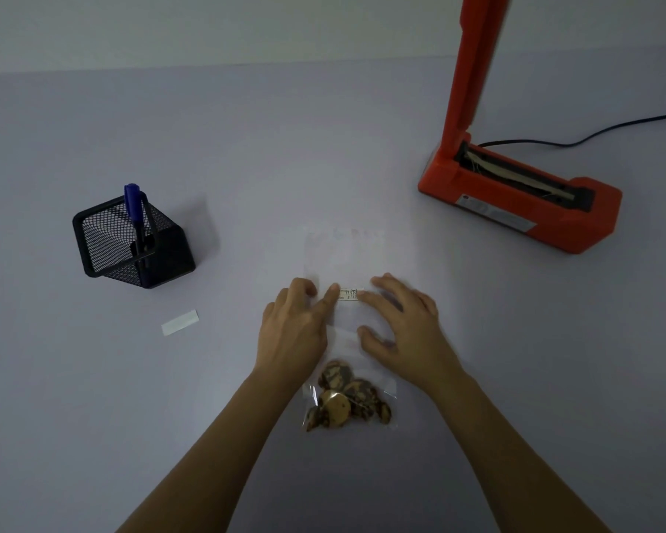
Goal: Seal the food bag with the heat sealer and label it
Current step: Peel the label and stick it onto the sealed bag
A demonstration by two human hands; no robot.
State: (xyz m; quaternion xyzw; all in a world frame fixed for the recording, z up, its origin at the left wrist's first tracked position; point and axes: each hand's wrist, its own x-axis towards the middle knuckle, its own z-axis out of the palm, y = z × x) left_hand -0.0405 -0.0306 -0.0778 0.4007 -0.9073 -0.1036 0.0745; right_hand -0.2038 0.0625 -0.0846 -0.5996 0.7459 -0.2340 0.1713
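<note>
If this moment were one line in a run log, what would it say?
step: labelling | left hand and right hand: pressing label onto bag | sealer: arm raised | pen: in holder

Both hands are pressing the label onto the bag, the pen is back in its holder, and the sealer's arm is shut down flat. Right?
Not quite: the sealer arm stands raised, open, as the head view shows. The rest holds: the left hand and right hand press the label onto the bag, and the pen is in its holder.
</note>
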